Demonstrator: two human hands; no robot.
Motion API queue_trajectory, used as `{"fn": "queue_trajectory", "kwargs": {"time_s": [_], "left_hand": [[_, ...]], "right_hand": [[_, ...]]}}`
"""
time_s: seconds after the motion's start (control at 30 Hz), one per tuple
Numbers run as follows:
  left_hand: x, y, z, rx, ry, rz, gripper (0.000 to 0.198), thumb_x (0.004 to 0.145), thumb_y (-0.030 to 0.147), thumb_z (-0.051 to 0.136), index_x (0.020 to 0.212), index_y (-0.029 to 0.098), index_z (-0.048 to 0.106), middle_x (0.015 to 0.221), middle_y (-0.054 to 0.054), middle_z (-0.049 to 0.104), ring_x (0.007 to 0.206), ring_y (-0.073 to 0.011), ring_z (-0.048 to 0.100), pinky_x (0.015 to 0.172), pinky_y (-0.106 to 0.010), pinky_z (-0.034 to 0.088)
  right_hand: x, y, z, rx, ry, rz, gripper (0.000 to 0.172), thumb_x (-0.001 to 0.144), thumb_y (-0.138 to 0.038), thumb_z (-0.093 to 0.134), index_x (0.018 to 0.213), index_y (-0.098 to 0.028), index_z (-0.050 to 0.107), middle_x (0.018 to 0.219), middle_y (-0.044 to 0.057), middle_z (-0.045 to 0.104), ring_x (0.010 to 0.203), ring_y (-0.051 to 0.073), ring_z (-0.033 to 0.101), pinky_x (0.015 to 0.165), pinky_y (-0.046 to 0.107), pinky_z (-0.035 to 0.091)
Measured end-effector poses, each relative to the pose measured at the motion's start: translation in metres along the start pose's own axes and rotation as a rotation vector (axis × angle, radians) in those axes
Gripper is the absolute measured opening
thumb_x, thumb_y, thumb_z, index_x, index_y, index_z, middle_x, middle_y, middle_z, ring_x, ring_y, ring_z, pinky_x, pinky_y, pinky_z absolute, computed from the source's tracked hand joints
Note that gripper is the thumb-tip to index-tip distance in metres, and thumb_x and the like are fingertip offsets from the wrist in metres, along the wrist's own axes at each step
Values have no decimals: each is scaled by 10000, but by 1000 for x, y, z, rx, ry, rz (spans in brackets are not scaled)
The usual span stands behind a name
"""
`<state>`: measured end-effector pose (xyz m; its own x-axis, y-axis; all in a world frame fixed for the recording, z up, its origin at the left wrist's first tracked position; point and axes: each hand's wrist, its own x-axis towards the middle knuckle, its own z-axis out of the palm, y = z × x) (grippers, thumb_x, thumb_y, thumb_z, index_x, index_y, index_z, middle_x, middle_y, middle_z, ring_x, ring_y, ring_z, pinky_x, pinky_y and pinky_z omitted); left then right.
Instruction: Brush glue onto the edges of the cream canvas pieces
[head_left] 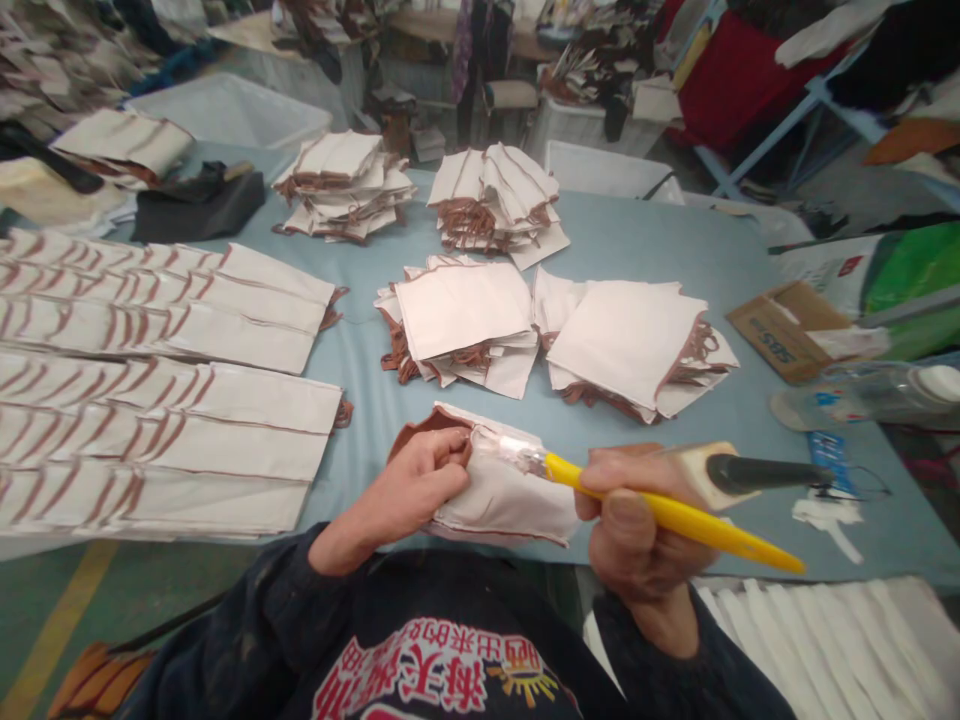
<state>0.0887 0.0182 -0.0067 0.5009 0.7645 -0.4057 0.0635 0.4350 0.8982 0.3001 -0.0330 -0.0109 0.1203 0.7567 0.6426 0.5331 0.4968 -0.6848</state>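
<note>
My right hand (637, 530) grips a yellow-handled paintbrush (675, 515). The brush's pale bristles lie against the upper part of a white cloth panel (510, 495) with brown edging, right beside my left fingertips. My left hand (420, 485) is closed on that panel's upper left, thumb and fingers pinched together at its edge. Just beyond my right hand is a cream-coloured object with a black handle (765, 472); what it is I cannot make out.
Stacked white panels (465, 310) and more stacks (630, 335) lie ahead. Overlapping rows of panels (240, 405) cover the left side. At right are a cardboard box (784, 330) and a clear bottle (862, 395). White strips (832, 640) lie at lower right on the blue-green table (352, 480).
</note>
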Motion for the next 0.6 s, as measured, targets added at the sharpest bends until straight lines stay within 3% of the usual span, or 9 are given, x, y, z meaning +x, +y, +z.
{"fn": "queue_trajectory", "kwargs": {"time_s": [0.13,0.3,0.47,0.6], "left_hand": [[-1,-3,2,34,-8,7,54,732,236,616,746,195,648,752,-3,603,658,-151,459,569,-255,329],[-3,-2,10,227,12,134,97,739,160,549,652,201,558,647,9,490,628,-153,417,583,-293,304],[2,-18,10,610,82,472,212,799,61,463,665,222,429,663,33,434,636,-141,427,623,-285,312],[6,-35,5,778,103,784,256,832,-1,432,720,229,428,654,40,493,606,-134,457,609,-262,350]], "right_hand": [[1,1,6,26,-63,-87,223,1080,-320,526,923,-248,667,620,-44,632,450,118,578,473,246,490],[-1,7,10,-26,91,-21,248,1082,-374,531,929,-248,679,619,-36,622,465,133,587,492,266,506],[-4,-5,-1,71,235,150,193,1051,-314,564,932,-229,690,561,-58,556,422,121,526,439,254,461],[-11,-13,-4,29,159,214,196,1042,-296,563,911,-221,689,544,-72,514,442,117,526,458,244,479]]}}
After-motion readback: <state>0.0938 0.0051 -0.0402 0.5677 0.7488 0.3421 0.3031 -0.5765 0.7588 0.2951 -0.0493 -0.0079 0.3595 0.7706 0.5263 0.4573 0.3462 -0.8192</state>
